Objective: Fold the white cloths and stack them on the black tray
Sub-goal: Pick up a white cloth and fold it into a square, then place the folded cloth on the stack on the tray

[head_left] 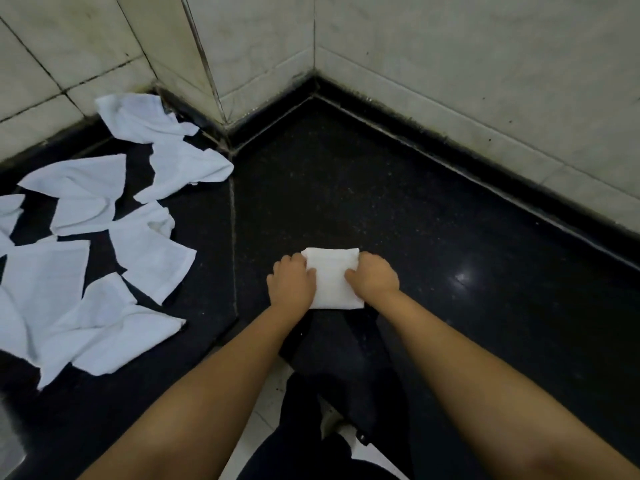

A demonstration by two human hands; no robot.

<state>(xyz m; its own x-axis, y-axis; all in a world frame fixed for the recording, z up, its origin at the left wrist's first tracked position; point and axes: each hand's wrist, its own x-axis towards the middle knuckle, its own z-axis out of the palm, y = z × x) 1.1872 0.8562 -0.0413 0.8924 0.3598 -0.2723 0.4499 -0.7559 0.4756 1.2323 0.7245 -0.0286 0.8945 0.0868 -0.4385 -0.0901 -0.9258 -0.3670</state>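
Pressing the folded white cloth [334,278] flat on the black bench [433,258] before me, left hand [292,280] and right hand [374,277] curled over its side edges, I judge squared corners and a firm crease matter most; unfolded cloths [86,237] wait left.

I have one view only, from a wide-angle camera worn on the head, looking forward and steeply down. It sits close above the forearms, which run up from the bottom edge to the left hand [292,280] and right hand [374,277] near the middle. The black counter [415,209] fills most of my frame, with the tiled wall [467,64] across the far side. Straight lines bow toward the edges. With no second view, nothing is shared.
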